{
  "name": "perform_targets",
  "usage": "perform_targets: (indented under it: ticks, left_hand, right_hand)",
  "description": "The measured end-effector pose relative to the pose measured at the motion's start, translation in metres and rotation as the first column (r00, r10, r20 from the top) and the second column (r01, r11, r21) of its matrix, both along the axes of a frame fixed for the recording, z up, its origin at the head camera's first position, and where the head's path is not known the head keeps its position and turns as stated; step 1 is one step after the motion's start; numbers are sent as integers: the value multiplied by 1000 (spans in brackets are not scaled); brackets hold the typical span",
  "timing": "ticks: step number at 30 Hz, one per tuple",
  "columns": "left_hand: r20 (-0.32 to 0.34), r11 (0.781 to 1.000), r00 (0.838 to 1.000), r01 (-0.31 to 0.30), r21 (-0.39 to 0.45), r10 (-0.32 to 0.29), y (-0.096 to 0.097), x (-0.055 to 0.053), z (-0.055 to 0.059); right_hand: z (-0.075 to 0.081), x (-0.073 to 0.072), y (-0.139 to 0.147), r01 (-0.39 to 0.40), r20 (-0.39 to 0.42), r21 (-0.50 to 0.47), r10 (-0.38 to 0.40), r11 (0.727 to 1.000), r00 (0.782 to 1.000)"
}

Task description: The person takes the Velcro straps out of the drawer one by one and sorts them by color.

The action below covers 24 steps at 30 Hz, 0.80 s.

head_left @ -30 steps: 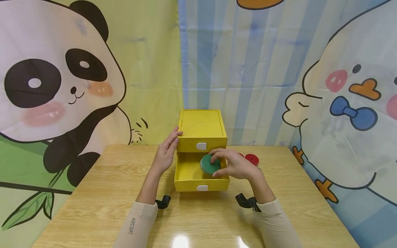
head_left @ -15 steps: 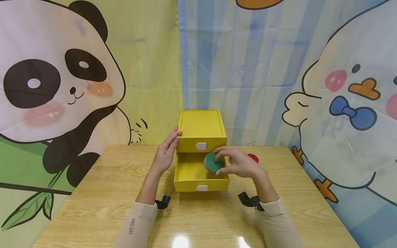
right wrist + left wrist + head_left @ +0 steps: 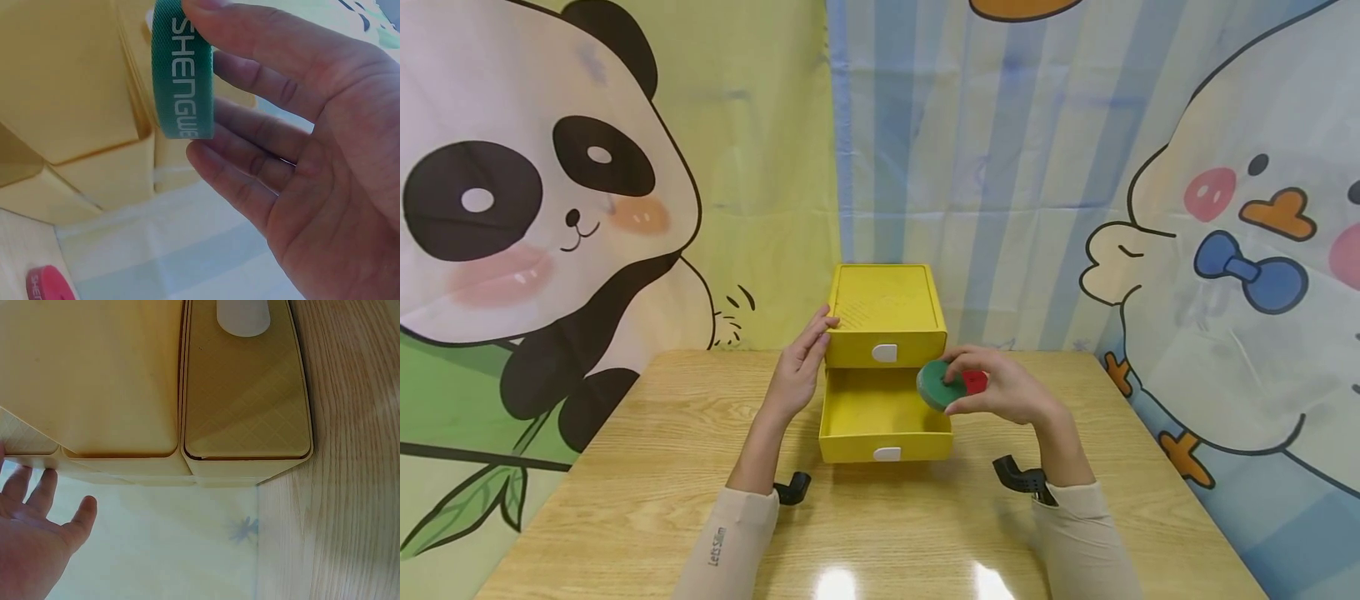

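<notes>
A roll of green woven tape [image 3: 938, 386] with white lettering is held in my right hand [image 3: 1011, 390], over the right rim of a pulled-out yellow drawer [image 3: 850, 447]. In the right wrist view the thumb grips the near side of the green roll [image 3: 181, 75] while the fingers lie behind and below it. My left hand [image 3: 796, 375] rests with extended fingers against the upper left side of the yellow drawer cabinet [image 3: 887, 298]. The left wrist view shows the left hand's fingertips [image 3: 44, 481] at the cabinet's side.
A red roll of tape [image 3: 50, 284] lies on the wooden table [image 3: 715, 433] to the right of the cabinet, partly hidden by the right hand in the head view. Shut drawers sit above and below the pulled-out one. A cartoon-printed curtain [image 3: 917, 125] hangs close behind.
My right hand has lifted the green roll from inside the drawer up and to the right, to its right rim. The left hand stays against the cabinet.
</notes>
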<state>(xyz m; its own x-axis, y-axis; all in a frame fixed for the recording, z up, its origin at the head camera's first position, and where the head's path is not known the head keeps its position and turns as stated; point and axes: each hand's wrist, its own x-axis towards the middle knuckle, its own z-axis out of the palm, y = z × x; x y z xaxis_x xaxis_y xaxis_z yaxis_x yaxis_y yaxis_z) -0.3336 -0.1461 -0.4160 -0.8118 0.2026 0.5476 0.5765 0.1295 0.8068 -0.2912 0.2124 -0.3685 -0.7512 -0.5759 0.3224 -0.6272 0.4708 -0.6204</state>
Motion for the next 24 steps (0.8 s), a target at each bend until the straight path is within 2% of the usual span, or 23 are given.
perform_targets:
  ticks: [12,18,24]
  left_hand:
    - [16,1000,1000,0,11,-1,1,3,4]
    - [-6,1000,1000,0,-2,0,0,0,1]
    - [-12,1000,1000,0,-5,0,-1,0,0]
  right_hand:
    - [0,-3,16,32,7,14,-32,999,999]
    - [-5,-8,26,75,27,36,-76,997,997]
    - [-8,-11,32,80,62,44,-83,996,995]
